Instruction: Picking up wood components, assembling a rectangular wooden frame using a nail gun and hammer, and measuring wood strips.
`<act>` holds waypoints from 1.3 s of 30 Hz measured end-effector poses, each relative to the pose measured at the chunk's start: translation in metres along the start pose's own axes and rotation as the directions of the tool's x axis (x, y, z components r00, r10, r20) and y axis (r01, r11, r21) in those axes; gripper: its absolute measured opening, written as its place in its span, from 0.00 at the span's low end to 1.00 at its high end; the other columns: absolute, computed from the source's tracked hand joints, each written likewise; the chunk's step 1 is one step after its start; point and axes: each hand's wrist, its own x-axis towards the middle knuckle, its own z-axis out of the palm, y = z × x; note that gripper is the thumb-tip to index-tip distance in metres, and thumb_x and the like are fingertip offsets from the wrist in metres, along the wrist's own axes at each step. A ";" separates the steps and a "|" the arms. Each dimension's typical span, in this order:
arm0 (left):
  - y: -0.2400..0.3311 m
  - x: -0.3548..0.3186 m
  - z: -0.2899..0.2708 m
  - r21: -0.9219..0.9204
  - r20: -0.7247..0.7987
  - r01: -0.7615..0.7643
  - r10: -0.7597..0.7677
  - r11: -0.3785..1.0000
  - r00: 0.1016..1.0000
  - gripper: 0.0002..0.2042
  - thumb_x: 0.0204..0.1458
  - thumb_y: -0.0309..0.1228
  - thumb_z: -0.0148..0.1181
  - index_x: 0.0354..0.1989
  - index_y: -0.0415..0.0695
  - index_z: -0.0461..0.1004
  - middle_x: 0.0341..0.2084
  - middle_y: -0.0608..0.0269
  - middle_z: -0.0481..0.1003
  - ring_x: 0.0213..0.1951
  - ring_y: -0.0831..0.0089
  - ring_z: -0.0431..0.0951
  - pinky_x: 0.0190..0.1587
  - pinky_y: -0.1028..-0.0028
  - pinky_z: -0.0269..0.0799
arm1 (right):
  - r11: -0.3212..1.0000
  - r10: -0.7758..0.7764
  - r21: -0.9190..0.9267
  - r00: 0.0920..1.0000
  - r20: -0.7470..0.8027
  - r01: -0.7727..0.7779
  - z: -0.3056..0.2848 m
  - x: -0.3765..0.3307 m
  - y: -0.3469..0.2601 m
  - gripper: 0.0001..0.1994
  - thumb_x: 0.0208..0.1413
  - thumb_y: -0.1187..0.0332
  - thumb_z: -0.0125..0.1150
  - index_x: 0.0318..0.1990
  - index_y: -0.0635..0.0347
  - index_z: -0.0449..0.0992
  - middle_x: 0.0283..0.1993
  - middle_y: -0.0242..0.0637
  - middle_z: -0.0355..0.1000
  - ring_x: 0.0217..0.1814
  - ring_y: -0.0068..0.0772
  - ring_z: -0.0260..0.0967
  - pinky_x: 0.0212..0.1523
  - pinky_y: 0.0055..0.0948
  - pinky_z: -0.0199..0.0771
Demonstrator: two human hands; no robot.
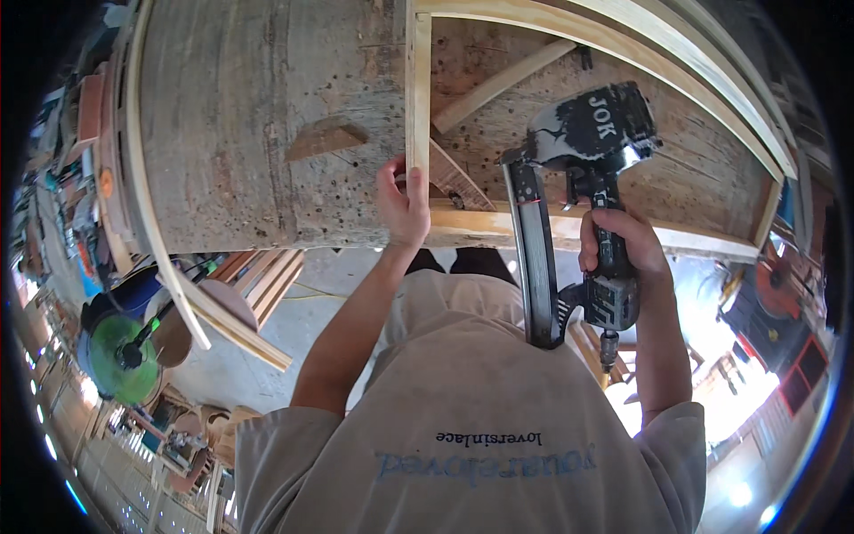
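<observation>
Nearest, the right hand (639,240) is wrapped snugly around the handle of a black-and-white nail gun (592,133), lifted over the near right part of a pale wooden frame; whether a finger sits on the trigger I cannot tell. The gun's nose points left, toward the crosspiece (418,98) but apart from it, its magazine running back toward the person. Slightly farther and to the left, the left hand (407,206) is partly closed on the near end of that crosspiece, fingers on its left side and thumb lying along it. The frame's near rail (694,238) lies along the near edge of the tabletop (231,151); the hand hides how it meets the crosspiece. The step in hand looks like holding this corner steady for fastening; the next move would call for the nose to be squared to the joint, with the left fingers clear of the nail's path. Past the hands, a wedge-shaped offcut (463,178) lies inside the frame, then a diagonal strip (503,87), and farthest the curved-looking far rail (498,11), which the crosspiece reaches.
</observation>
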 end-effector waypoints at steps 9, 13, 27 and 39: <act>0.032 0.005 -0.009 0.436 0.276 -0.338 0.233 0.834 0.932 0.47 0.34 0.39 0.73 0.61 0.33 0.50 0.53 0.41 0.59 0.54 0.47 0.59 0.57 0.55 0.58 | 0.922 0.068 -0.361 0.977 -0.202 -0.139 0.096 -0.015 -0.001 0.16 0.51 0.65 0.53 0.45 0.65 0.70 0.19 0.36 0.69 0.16 0.27 0.68 0.21 0.25 0.70; 0.026 0.012 -0.029 0.336 0.367 -0.360 0.231 0.870 0.901 0.46 0.35 0.34 0.72 0.62 0.33 0.50 0.52 0.39 0.59 0.55 0.47 0.59 0.58 0.55 0.57 | 0.927 0.099 -0.322 0.953 -0.285 -0.193 0.116 -0.016 0.011 0.16 0.50 0.65 0.55 0.44 0.65 0.70 0.19 0.36 0.69 0.16 0.27 0.69 0.21 0.26 0.72; 0.032 0.026 -0.114 0.121 0.205 -0.212 0.185 0.970 0.961 0.24 0.54 0.36 0.61 0.56 0.41 0.63 0.51 0.53 0.68 0.50 0.66 0.71 0.49 0.67 0.67 | 0.905 0.012 -0.405 0.961 -0.275 -0.127 0.138 -0.013 0.034 0.10 0.50 0.69 0.58 0.37 0.65 0.68 0.23 0.37 0.71 0.20 0.30 0.71 0.24 0.29 0.74; -0.018 0.079 -0.191 0.089 -0.067 -0.117 0.123 0.989 0.990 0.21 0.55 0.36 0.61 0.52 0.37 0.65 0.45 0.56 0.69 0.47 0.67 0.70 0.48 0.69 0.67 | 0.899 0.043 -0.399 0.945 -0.326 -0.179 0.131 -0.021 0.014 0.08 0.50 0.69 0.59 0.33 0.64 0.70 0.22 0.36 0.70 0.18 0.28 0.71 0.22 0.27 0.73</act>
